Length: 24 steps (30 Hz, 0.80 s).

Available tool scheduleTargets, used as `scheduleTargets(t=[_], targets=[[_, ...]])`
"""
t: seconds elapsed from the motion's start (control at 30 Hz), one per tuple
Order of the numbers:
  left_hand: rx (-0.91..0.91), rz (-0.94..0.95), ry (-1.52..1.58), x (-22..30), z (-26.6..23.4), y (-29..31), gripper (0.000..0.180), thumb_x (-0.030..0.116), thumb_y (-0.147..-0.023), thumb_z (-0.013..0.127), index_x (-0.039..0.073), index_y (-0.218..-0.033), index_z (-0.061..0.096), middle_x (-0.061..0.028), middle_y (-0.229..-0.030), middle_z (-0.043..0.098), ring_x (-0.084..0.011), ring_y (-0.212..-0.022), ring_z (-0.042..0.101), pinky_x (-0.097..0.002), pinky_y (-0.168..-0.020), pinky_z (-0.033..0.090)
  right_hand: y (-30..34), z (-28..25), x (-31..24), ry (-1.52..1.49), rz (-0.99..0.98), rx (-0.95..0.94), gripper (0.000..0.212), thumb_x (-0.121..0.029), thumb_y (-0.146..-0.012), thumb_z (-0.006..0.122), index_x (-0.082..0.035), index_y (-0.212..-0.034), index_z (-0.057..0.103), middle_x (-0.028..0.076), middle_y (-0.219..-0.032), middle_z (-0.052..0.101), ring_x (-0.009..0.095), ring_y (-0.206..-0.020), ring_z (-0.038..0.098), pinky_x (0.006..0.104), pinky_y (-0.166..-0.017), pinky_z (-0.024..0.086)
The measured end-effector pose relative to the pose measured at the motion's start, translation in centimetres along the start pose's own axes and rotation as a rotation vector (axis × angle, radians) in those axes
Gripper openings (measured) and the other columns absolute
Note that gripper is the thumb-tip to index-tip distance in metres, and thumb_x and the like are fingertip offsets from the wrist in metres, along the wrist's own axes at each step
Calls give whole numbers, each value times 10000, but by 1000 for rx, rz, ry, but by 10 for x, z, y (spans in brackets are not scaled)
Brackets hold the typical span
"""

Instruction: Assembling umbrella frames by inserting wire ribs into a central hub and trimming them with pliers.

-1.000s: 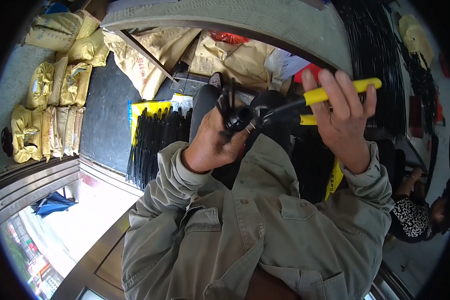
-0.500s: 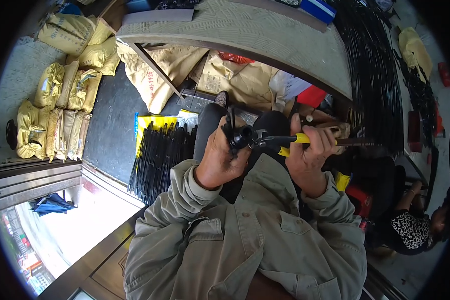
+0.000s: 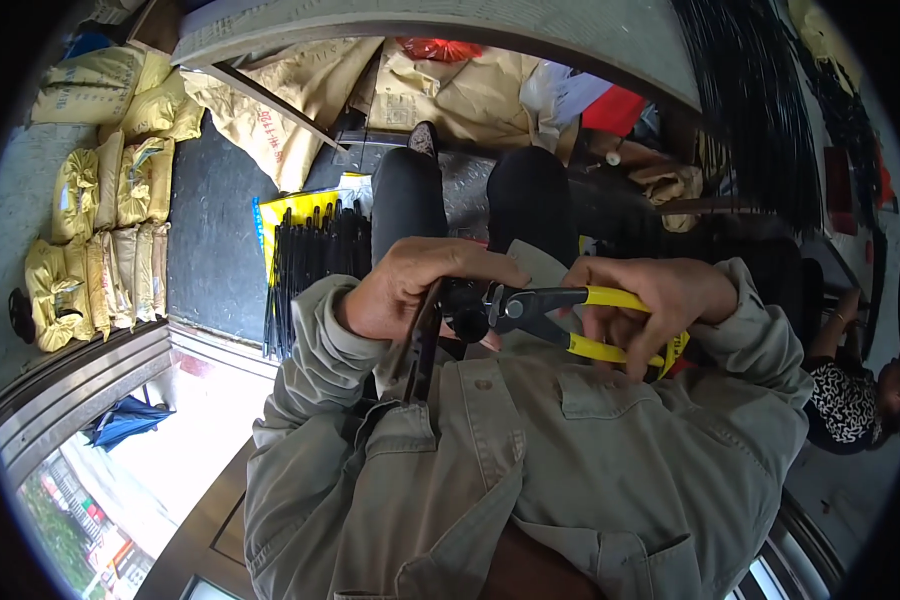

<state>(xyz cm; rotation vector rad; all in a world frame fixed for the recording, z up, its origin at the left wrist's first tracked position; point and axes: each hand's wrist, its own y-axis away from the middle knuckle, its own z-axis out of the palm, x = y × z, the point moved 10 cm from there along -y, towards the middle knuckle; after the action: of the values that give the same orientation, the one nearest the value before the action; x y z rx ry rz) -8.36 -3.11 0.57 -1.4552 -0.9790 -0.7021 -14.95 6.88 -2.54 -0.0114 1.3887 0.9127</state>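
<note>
My left hand (image 3: 410, 285) is closed round a black rod-like piece (image 3: 467, 322) with a round, hollow-looking end, held over my lap. Thin dark strips (image 3: 423, 350) hang from it toward my shirt; its exact kind I cannot make out. My right hand (image 3: 660, 295) grips pliers (image 3: 545, 300) with yellow handles and dark metal jaws. The handles stand apart, and the jaws meet the black piece beside my left fingers. Whether they bite on it is hidden. A bundle of long black rods (image 3: 320, 245) stands beside my left leg on a yellow sheet (image 3: 278, 210).
Tied yellow sacks (image 3: 75, 195) are stacked along the left wall. A table edge (image 3: 300, 30) runs across the far side, with black rods (image 3: 760, 120) draped over its right end. A blue umbrella (image 3: 128, 422) lies by the doorway. Another person (image 3: 840, 400) sits at right.
Both hands have come nearer my body, and the black piece has tipped over. My right hand has turned, its back now upward, with the pliers still in it. The view has shifted.
</note>
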Motion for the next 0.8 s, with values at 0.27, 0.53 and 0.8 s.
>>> scheduleTargets(t=[0.27, 0.53, 0.8], targets=[[80, -98, -31, 2, -8, -5, 575, 162, -585, 800, 8, -1083, 557, -107, -980, 621, -168, -712, 596, -279, -602, 469, 23, -15, -44, 1082, -301, 649, 507, -48, -746, 677, -32, -1144, 363, 144, -877, 590, 210, -740, 628, 307, -583, 479], [126, -53, -101, -7, -10, 7, 548, 153, -584, 797, 6, -1059, 567, -113, -957, 628, -189, -723, 603, -291, -614, 473, 2, -9, -6, 104, -90, 133, 479, -150, -751, 683, -50, -1139, 421, 160, -840, 597, 303, -774, 631, 345, -645, 500], [36, -198, 19, -17, -6, 0, 591, 221, -540, 800, 5, -1040, 573, -127, -959, 625, -241, -829, 620, -305, -701, 484, 9, -16, -2, 329, -131, 138, 608, -235, -746, 681, -43, -1237, 379, 163, -904, 583, 285, -816, 623, 334, -629, 505]])
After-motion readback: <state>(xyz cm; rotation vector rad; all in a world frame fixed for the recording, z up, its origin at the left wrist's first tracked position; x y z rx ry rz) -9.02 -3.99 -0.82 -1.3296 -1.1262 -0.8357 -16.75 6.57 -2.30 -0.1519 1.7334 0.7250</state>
